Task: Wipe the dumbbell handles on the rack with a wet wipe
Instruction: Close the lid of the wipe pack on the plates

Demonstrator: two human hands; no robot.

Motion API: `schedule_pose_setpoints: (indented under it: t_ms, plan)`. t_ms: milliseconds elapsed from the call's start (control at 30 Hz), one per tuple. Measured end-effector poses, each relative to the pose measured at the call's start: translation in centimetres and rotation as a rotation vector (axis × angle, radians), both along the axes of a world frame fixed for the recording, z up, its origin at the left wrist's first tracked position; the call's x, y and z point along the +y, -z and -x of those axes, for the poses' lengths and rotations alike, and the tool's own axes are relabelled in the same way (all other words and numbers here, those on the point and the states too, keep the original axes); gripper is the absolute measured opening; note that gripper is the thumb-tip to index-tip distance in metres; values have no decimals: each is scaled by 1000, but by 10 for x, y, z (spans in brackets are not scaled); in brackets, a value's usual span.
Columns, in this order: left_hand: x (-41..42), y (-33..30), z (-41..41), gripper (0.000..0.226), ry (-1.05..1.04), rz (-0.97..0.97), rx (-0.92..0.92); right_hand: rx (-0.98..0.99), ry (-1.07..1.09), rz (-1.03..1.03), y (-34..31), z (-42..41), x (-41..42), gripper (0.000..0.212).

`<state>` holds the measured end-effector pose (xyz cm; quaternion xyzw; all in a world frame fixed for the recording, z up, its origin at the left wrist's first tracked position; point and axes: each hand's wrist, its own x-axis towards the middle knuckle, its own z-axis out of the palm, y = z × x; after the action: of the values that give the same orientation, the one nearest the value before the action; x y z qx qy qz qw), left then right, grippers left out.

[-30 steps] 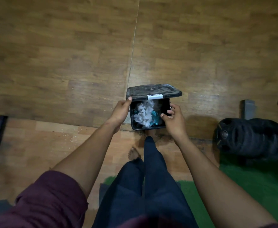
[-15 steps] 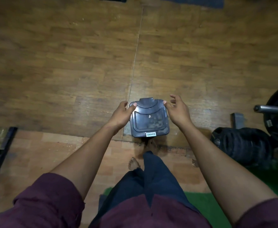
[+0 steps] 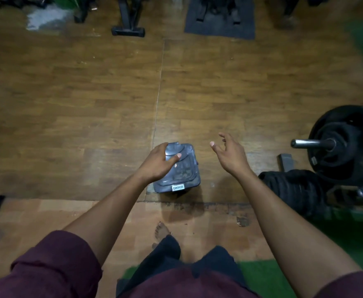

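Head view: left hand (image 3: pixel 158 163) rests open on the closed "CHOICE"-labelled bin (image 3: pixel 181 176); right hand (image 3: pixel 230 154) open, empty.

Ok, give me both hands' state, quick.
Left hand: open, resting on the bin lid, gripping nothing.
Right hand: open, empty, off the bin.

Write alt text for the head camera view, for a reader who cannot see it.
Seen from above, a person's left hand rests on the closed lid of a small dark bin on a wooden floor, while the right hand hangs open and empty beside it. Black weight plates on a bar sit at the right.
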<state>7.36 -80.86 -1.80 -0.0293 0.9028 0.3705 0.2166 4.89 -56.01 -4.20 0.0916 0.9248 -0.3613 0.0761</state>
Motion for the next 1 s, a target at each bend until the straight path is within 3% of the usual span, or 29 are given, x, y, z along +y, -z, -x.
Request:
schedule_pose_setpoints:
  t_ms: [100,533,1000]
  plan:
    - [41,-19,2,82,75,36,21,41,21,-21,-23,-11,47,58]
    - [273,-109,-7,83,362,-9,281,233,297,-52,-125,-83,280,60]
    - [458,-125,27,81,636,-80,258,243,594,-122,-152,-117,447,54]
